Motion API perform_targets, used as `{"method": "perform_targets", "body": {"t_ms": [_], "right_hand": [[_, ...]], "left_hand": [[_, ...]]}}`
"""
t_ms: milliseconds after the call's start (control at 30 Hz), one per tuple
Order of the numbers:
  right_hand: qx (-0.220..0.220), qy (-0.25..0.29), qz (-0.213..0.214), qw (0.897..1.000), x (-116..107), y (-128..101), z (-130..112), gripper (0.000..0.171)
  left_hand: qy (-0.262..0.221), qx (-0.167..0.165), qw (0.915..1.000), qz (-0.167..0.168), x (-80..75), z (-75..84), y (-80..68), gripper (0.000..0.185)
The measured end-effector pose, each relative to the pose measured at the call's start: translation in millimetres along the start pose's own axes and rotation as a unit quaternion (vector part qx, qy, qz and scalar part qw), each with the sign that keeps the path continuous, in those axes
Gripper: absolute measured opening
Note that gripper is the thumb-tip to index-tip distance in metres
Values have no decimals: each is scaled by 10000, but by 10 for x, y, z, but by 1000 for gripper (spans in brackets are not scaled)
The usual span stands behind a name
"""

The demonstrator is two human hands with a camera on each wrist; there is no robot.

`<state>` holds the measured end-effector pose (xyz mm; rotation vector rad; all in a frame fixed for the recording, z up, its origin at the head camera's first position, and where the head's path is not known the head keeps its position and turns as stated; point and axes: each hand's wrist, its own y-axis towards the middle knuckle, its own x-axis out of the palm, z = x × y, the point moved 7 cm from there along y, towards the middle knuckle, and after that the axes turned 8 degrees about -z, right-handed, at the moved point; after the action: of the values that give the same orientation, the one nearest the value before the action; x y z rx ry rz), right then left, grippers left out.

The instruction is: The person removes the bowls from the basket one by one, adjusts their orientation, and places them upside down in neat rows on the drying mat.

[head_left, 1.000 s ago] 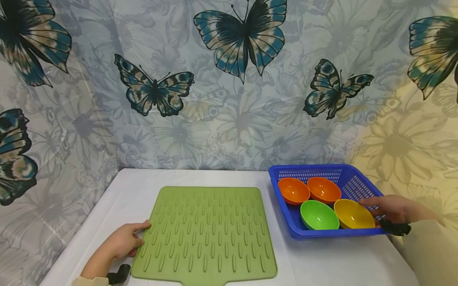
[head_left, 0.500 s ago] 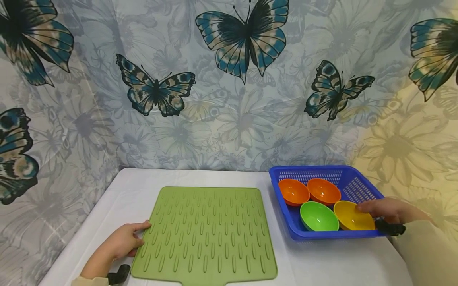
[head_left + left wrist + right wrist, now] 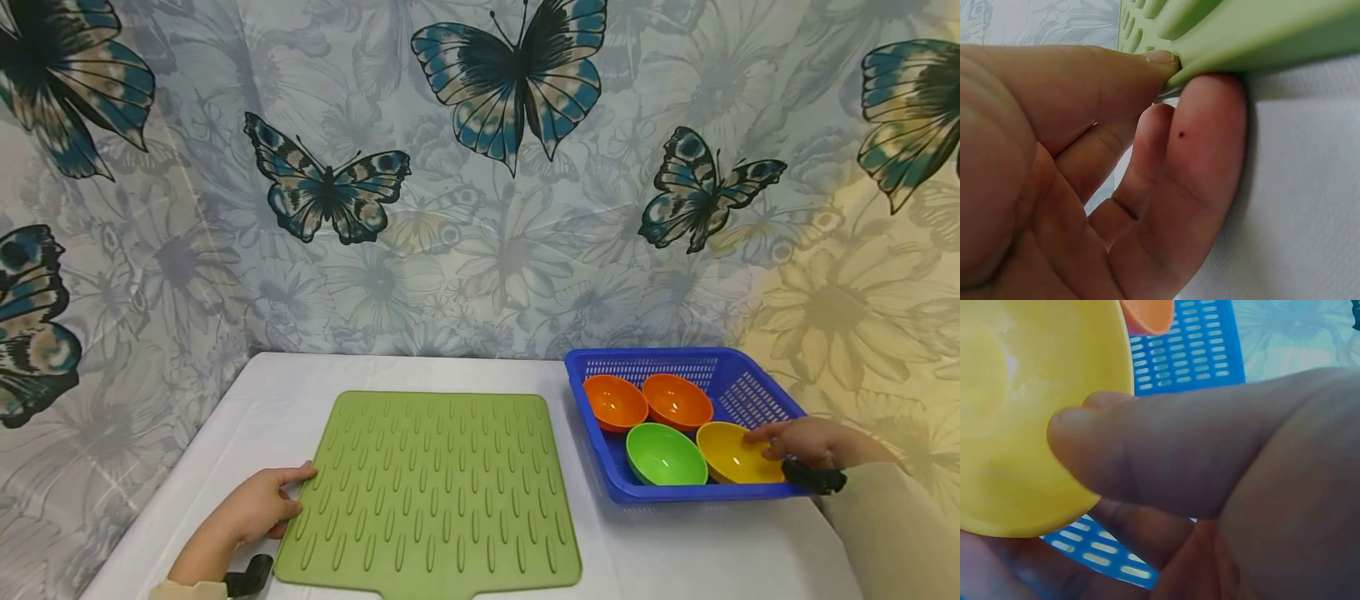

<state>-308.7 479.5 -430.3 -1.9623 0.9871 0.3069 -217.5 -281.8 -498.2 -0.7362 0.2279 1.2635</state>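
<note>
Fingers of your right hand [image 3: 813,442] pinch the yellow bowl [image 3: 733,454] rim inside the blue basket [image 3: 750,392]. Your left hand [image 3: 255,508] pinches the green mat [image 3: 435,487] edge.

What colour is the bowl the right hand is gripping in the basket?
Yellow. The bowl held by the right hand shows best in the head view.

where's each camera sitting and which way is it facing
Head: worn on the head, looking forward and down at the table; shows the left hand at the green mat and the right hand at the yellow bowl in the blue basket.
Left wrist: close on fingers pinching the mat's edge.
Right wrist: close on the thumb over the yellow bowl's rim.
Shared: head and right wrist both show bowl and basket.
</note>
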Motion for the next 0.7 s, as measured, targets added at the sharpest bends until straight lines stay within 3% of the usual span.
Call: {"method": "perform_targets", "body": {"t_ms": [200,700], "right_hand": [[61,98,82,9999,-7,-18,-4,44],[361,1162,296,9921,24,-114,45,48]], "left_hand": [[33,-29,10000,-45,-7,-1,2,58],[63,50,9999,-124,-58,-5,36,58]]}}
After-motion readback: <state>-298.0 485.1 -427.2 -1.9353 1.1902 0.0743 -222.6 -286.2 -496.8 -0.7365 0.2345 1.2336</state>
